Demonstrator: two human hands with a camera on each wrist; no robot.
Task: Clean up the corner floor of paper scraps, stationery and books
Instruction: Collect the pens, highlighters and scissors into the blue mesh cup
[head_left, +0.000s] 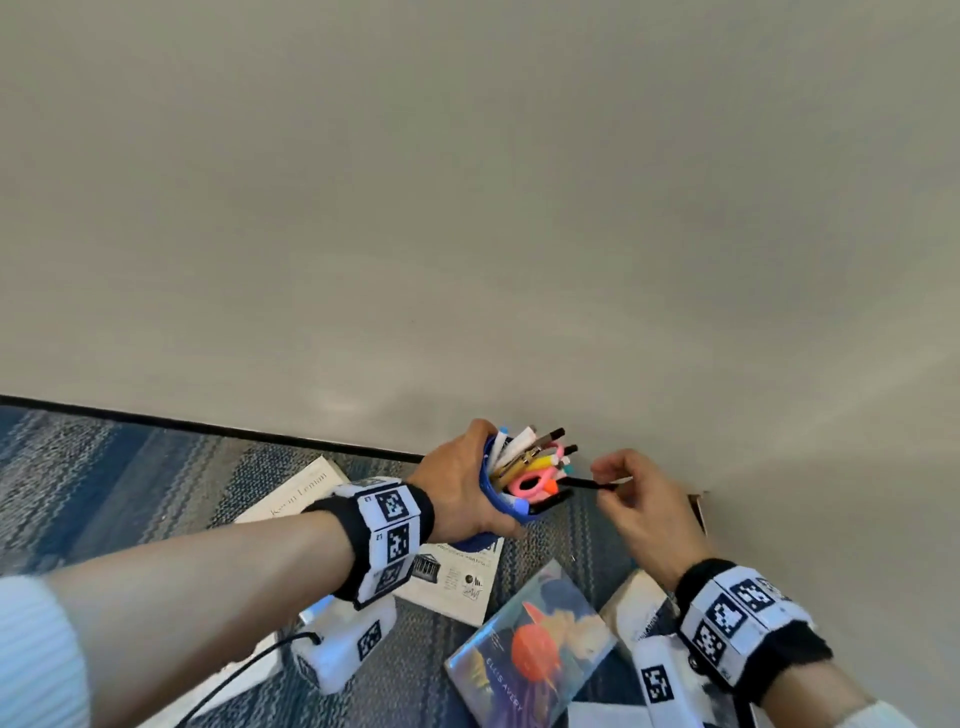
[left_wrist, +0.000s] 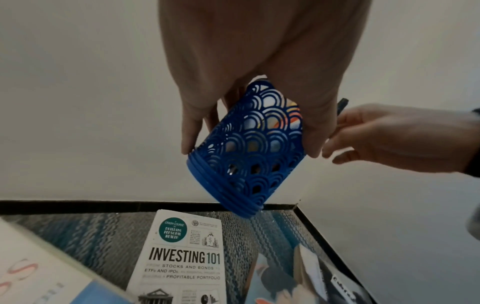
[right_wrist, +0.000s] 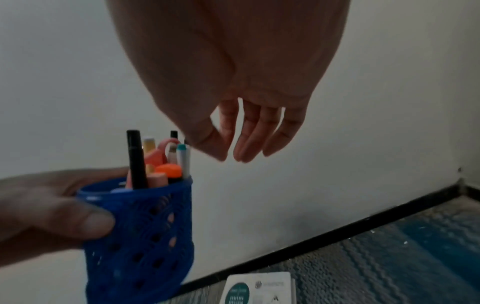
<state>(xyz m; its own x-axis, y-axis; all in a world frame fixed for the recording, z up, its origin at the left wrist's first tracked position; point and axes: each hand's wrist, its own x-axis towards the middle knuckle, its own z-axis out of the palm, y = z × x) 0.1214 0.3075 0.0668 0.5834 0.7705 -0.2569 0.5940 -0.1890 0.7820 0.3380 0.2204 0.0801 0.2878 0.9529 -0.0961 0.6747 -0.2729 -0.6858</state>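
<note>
My left hand (head_left: 462, 488) grips a blue lattice pen holder (head_left: 500, 503) tilted toward the wall corner, above the carpet. It is packed with pens, markers and pink scissors (head_left: 527, 483). The left wrist view shows the holder (left_wrist: 246, 154) from below, with the fingers wrapped round its sides. My right hand (head_left: 615, 475) pinches a thin black pen (head_left: 579, 483) between thumb and fingers, its far end at the holder's mouth. In the right wrist view the holder (right_wrist: 140, 236) stands lower left, and the right hand's fingertips (right_wrist: 223, 154) hover just right of the pens.
Several books lie on the blue striped carpet (head_left: 130, 467) below my hands: "Investing 101" (left_wrist: 182, 257), a white book (head_left: 301, 493), a colourful one with an orange planet (head_left: 535, 639) and another at the right (head_left: 639, 608). Walls with black skirting (left_wrist: 103, 205) meet close ahead.
</note>
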